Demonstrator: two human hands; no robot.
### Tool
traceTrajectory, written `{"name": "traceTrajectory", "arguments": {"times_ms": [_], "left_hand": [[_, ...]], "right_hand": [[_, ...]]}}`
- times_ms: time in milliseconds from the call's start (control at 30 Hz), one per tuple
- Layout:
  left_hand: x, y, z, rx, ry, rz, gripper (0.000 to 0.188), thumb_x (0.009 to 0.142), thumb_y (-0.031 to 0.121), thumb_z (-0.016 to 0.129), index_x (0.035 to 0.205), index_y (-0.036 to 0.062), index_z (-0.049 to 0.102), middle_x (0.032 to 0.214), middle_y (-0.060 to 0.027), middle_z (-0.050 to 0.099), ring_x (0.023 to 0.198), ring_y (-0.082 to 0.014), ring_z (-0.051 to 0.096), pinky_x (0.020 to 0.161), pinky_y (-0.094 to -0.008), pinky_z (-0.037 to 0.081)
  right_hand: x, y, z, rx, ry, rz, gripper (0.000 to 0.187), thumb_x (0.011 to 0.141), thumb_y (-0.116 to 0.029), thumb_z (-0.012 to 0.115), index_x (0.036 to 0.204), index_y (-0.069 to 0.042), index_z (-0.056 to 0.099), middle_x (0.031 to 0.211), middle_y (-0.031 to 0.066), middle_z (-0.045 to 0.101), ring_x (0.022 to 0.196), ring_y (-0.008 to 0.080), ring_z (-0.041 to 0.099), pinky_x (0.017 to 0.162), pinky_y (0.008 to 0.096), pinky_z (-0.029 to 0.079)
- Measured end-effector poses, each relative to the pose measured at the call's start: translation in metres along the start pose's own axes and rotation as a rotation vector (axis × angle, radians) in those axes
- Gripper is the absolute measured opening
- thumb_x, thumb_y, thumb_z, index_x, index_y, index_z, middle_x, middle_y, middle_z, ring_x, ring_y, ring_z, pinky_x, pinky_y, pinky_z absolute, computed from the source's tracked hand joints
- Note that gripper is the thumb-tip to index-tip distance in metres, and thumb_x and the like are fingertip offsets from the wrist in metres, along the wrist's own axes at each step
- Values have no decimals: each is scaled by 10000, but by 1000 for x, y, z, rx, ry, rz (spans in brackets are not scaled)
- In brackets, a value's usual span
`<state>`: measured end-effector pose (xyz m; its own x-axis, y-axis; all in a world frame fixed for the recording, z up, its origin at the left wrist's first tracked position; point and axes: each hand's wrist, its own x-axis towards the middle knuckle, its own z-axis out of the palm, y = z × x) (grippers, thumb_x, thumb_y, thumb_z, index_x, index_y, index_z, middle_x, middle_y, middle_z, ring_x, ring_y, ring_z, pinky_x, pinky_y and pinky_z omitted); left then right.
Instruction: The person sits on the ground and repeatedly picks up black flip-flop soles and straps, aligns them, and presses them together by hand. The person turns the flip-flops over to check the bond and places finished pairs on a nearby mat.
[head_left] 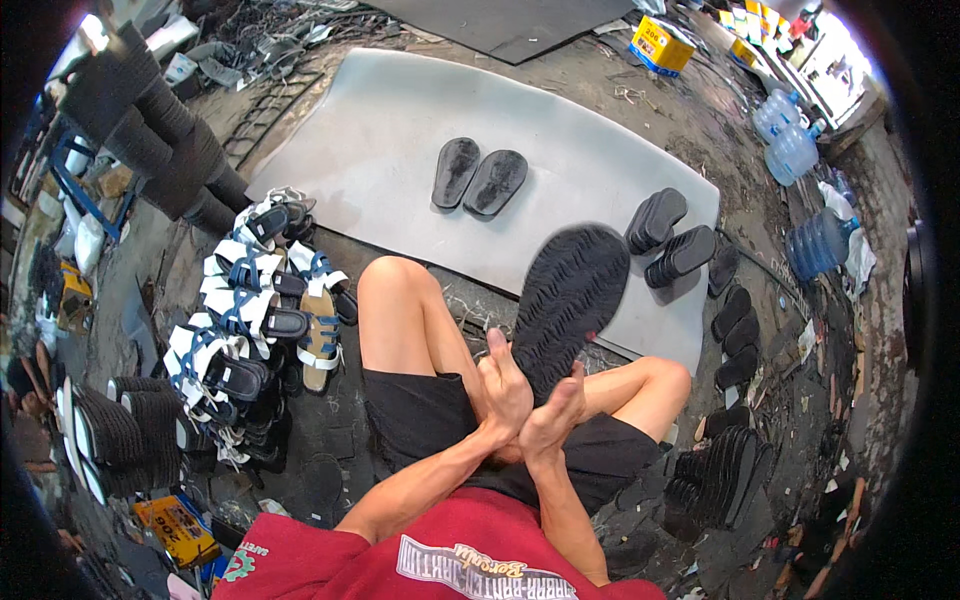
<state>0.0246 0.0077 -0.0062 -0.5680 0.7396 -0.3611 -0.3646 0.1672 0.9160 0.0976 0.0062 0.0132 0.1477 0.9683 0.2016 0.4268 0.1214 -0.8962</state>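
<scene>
Above my lap, a black shoe sole (572, 295) is raised at a tilt, its ridged zigzag tread showing. My left hand (505, 388) grips its narrow near end from the left, thumb pointing up. My right hand (552, 412) closes on the same end from the right, wrists close together; some of its fingers are hidden behind the sole. Beyond, a pale grey mat (370, 110) carries two dark soles, a left one (457, 172) and a right one (496, 183), lying side by side. Two small stacks of soles, one farther (656, 218) and one nearer (681, 256), rest at its right end.
Strapped sandals (240, 310) are heaped on my left, beside stacked soles (140, 430) and a tall column of dark soles (160, 130). More soles (715, 475) stand at right. Clear blue water jugs (795, 152) and a yellow box (661, 47) lie farther off.
</scene>
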Motion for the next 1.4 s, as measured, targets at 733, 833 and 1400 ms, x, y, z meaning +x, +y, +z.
{"name": "traceTrajectory", "arguments": {"times_ms": [733,833,1400], "left_hand": [[148,3,3,15,98,70,340,1020,144,654,1314,-20,603,1226,-132,631,1084,-230,635,991,-379,518],[160,-9,-5,-247,177,-64,285,1016,153,630,1267,18,617,1128,-68,638,1028,-172,630,911,-341,517],[160,20,16,618,64,557,680,819,12,718,1473,106,557,1462,-208,514,1386,-380,484,1155,-515,415]], "right_hand": [[229,106,139,-649,-86,141,753,960,-382,772,1579,-85,462,1525,323,457,1421,454,446,1135,553,412],[234,147,191,-588,-37,-286,825,884,-358,815,1599,-162,454,1570,328,389,1452,522,394,1157,650,352],[248,53,182,-204,-457,-116,534,983,-70,611,1504,-5,512,1104,291,719,926,380,749,789,468,558]]}}
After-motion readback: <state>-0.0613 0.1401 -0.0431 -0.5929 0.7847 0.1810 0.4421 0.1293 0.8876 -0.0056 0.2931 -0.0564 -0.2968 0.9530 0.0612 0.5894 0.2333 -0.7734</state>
